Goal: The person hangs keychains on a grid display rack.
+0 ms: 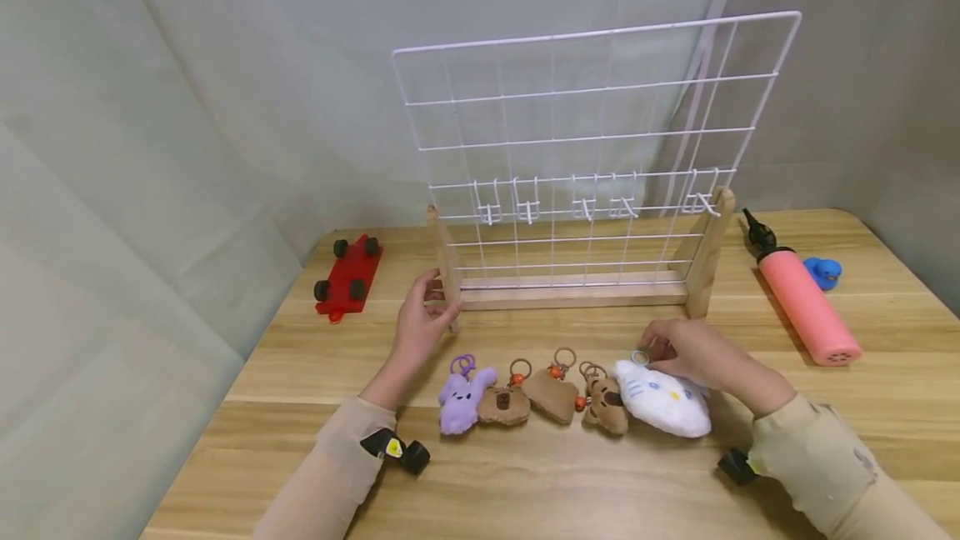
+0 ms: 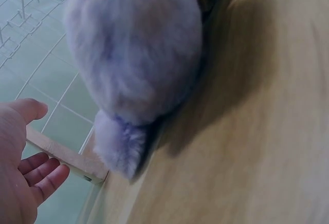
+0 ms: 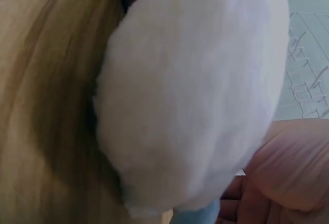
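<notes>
A white wire grid [image 1: 592, 140] with a row of hooks [image 1: 585, 207] stands on a wooden stand [image 1: 573, 290]. In front of it lie several plush keychains in a row: purple [image 1: 461, 398], brown bear [image 1: 504, 403], flat brown [image 1: 553, 394], brown dog [image 1: 606, 405] and white cat [image 1: 663, 402]. My left hand [image 1: 438, 298] sits at the stand's left foot [image 1: 447, 273], thumb and fingers spread on either side of it; in the left wrist view the left hand [image 2: 36, 147] is open beside the wood, with the purple plush [image 2: 133, 54] close by. My right hand [image 1: 651, 352] pinches the white cat's key ring [image 1: 640, 357]. The white plush [image 3: 195, 90] fills the right wrist view.
A red wheeled toy base [image 1: 347, 275] lies at the back left of the wooden table [image 1: 570, 482]. A pink air pump [image 1: 806, 307] and a small blue duck [image 1: 823, 272] lie at the right. Grey fabric walls close in the back and sides.
</notes>
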